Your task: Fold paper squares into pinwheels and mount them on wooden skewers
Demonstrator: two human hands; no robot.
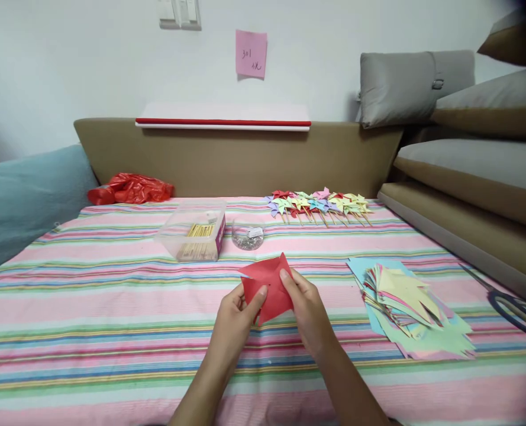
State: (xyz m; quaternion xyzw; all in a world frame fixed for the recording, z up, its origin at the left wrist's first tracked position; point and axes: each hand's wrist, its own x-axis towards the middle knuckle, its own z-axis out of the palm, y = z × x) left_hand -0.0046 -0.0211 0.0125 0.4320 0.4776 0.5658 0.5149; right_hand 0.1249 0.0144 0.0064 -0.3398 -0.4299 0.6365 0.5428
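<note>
Red paper [272, 303], slit inward from its corners, is held up above the cloth between the person's left hand [234, 319] and right hand [307, 306]. Behind it all rises a pale wall [103, 65], and below spreads the striped cloth [112, 313], mostly pink, crossed with green, blue and yellow. Brown cushions [476, 171] with grey tops are stacked over on the right. A tan backrest [245, 163] runs along the far edge, and a blue cushion [27, 201] fills the left side. Up beside the stack I see a grey pillow [405, 89] with a buckled strap. Coloured sheets [405, 302] lie in a loose pile to the right of the hands, several with cut corners. Beyond the hands, pinwheels [318, 204] on sticks lie clustered at the far right, and a red plastic bag [141, 188] sits crumpled at the far left. Nearer stands a clear box [222, 231] of thin sticks [200, 230]. Dark-handled scissors [494, 293] rest just beside the lowest cushion. Both hands grip the paper by opposite edges, thumbs pressed on its front. Beside the box, a round tub [235, 238] holds small shiny pieces.
</note>
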